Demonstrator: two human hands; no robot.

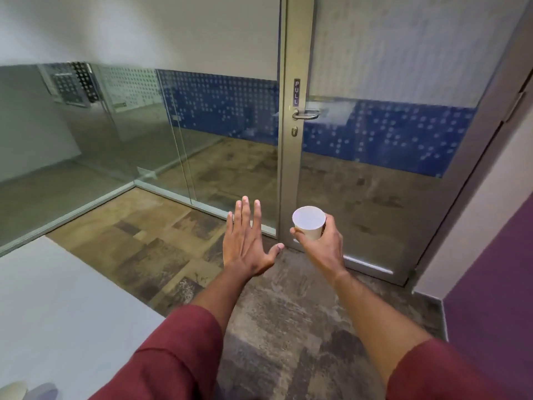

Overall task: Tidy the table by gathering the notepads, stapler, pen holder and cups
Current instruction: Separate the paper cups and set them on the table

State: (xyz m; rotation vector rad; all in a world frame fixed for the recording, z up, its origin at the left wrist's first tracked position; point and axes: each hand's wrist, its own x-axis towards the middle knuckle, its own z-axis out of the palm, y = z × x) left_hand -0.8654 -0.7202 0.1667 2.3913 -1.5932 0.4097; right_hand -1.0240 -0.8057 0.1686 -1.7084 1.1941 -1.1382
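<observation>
Cup [309, 222]: white paper cup, being held upright in mid-air at the centre of the frame, mouth facing the camera, above the floor and in front of the glass door.
Right hand [323, 245]: its fingers [297, 232] are wrapping around the lower part of the cup, thumb on the left side, the rest behind it; the grip is closing on the cup.
Left hand [246, 243]: hanging in the air just left of the cup, not touching it, palm down, fingers stretched out flat and spread, thumb pointing toward the door frame; it is holding nothing.
Sleeves [178, 350]: dark red, reaching to the forearms, filling the bottom of the frame.
Tabletop [57, 313]: pale grey-white surface lying at the lower left of the frame.
Second cup [13, 391]: only a pale rim is showing at the bottom left corner, on the tabletop.
Door [297, 140]: metal-framed glass, with a lever handle [305, 113] and a "PULL" sign above it, standing at the upper centre.
Floor [274, 327]: mottled brown and grey carpet.
</observation>
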